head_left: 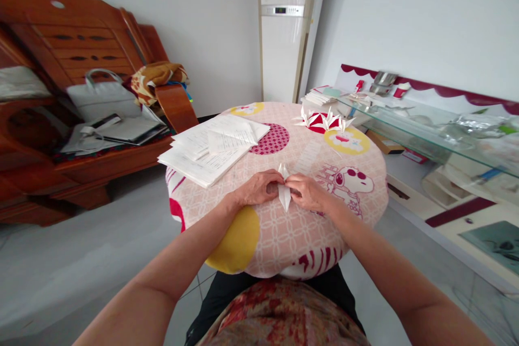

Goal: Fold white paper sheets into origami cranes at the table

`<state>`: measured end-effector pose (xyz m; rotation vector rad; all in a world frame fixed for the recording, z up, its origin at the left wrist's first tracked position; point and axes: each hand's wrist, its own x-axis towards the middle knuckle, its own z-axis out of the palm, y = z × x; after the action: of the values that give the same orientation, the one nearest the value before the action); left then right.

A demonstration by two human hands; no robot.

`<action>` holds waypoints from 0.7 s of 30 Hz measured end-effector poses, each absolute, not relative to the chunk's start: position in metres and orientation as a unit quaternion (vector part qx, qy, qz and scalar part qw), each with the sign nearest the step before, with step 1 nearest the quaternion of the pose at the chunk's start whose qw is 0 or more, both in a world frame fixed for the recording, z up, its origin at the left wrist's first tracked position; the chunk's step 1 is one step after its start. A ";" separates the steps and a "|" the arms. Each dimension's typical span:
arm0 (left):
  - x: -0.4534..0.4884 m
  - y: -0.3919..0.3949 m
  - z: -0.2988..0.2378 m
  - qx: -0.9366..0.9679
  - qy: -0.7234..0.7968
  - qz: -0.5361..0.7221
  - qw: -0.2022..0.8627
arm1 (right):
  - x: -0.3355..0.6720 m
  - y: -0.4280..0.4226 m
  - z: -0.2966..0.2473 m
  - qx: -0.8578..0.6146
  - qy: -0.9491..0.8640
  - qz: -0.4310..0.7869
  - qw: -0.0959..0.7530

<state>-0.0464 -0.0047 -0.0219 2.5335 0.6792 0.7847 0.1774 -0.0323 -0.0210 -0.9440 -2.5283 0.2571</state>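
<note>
Pinching the origami piece (285, 199) from opposite sides, presumably to steady its folds, the left hand (259, 187) and right hand (307, 192) held it over the middle of the table (279, 243).

Between your fingers (294, 180), the folded piece (285, 200) is matt, crisp-looking paper; beneath them, the tablecloth (279, 235) is soft-looking cloth (faintly fuzzy); beyond them, to your right, the shelf (417, 128) is smooth, glossy glass.
</note>
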 end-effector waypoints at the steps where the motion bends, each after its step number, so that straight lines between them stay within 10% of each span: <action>1: -0.046 -0.006 -0.021 0.907 0.248 0.276 0.199 | 0.178 -0.033 -0.021 -0.338 -0.911 0.092 0.216; 21: -0.038 -0.001 -0.028 0.857 0.356 0.304 0.217 | 0.162 -0.022 -0.015 -0.534 -0.790 0.179 0.243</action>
<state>-0.0379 -0.0006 -0.0283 2.3738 0.9863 0.8423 0.1621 -0.0223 -0.0150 -1.4593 -2.1582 0.4894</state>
